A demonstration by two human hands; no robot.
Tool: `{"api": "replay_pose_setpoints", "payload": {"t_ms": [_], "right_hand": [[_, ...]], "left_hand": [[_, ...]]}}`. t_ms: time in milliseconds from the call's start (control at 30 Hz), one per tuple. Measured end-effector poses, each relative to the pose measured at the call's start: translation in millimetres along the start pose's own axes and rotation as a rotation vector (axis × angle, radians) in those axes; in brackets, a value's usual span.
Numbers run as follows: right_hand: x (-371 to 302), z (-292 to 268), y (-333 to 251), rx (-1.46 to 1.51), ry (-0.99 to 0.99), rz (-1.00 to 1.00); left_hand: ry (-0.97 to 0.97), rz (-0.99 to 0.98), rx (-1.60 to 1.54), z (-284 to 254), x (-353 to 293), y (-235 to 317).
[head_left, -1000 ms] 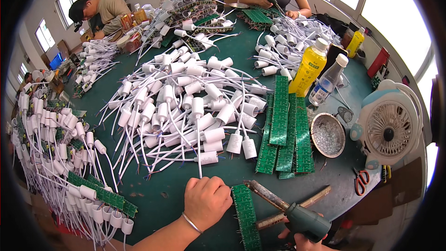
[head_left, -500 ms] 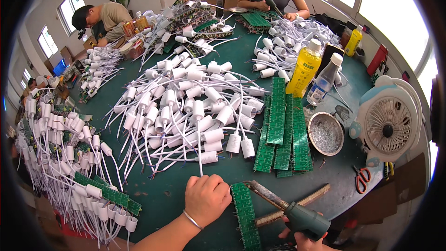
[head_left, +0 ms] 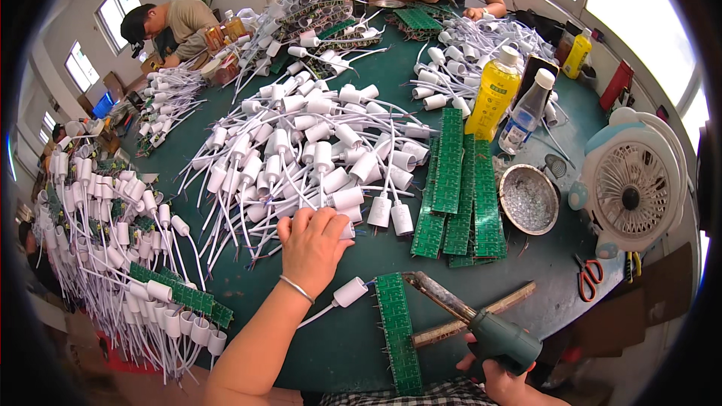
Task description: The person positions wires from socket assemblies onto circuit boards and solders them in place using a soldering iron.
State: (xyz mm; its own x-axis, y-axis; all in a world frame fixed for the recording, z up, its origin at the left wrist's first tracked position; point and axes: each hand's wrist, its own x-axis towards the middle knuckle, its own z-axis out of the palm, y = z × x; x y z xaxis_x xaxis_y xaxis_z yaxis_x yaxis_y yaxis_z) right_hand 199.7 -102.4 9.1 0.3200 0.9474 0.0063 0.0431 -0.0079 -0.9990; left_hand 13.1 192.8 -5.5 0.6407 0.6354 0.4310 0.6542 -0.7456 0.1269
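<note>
My left hand (head_left: 310, 249), a metal bangle on its wrist, reaches to the near edge of the pile of white lamp holders (head_left: 280, 143). Its fingers are stretched and apart; whether they touch a holder is hard to see. My right hand (head_left: 502, 376) is closed around the dark green handle of a soldering gun (head_left: 502, 340). The gun's tip is at the top end of a green circuit board strip (head_left: 398, 331) lying near me. Just left of that end lies a single white lamp holder (head_left: 350, 292), its thin wires meeting the board and its white cord trailing left.
A wooden stick (head_left: 481, 313) lies under the gun. Stacked circuit board strips (head_left: 450, 173), a round metal bowl (head_left: 555, 197), bottles (head_left: 494, 94), a fan (head_left: 632, 188) and scissors (head_left: 589, 278) are to the right. Finished-looking bundles (head_left: 113, 240) crowd the left. Two people work across the table.
My left hand has moved from beside the board's top end up to the lamp holder pile. One lamp holder now shows beside the board. The soldering gun has stayed nearly in place.
</note>
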Motion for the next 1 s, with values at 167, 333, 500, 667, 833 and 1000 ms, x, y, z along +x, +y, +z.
{"api": "replay_pose_setpoints", "payload": {"t_ms": [167, 333, 500, 667, 833, 1000], "right_hand": [[-12, -6, 16, 0.053, 0.028, 0.103], [-7, -5, 14, 0.091, 0.054, 0.104], [-1, 2, 6, 0.093, 0.045, 0.134], [-1, 2, 2, 0.065, 0.068, 0.145], [1, 4, 1, 0.045, 0.065, 0.130], [6, 6, -7, 0.035, 0.066, 0.078]], "left_hand": [[0.136, 0.057, -0.069, -22, -4, 14], [0.121, 0.268, -0.177, -67, -40, 67], [-0.060, 0.055, -0.151, -35, -82, 67], [-0.041, -0.006, -0.113, -26, -75, 65], [-0.067, -0.060, -0.182, -28, -62, 66], [-0.062, -0.107, -0.196, -24, -60, 70]]}}
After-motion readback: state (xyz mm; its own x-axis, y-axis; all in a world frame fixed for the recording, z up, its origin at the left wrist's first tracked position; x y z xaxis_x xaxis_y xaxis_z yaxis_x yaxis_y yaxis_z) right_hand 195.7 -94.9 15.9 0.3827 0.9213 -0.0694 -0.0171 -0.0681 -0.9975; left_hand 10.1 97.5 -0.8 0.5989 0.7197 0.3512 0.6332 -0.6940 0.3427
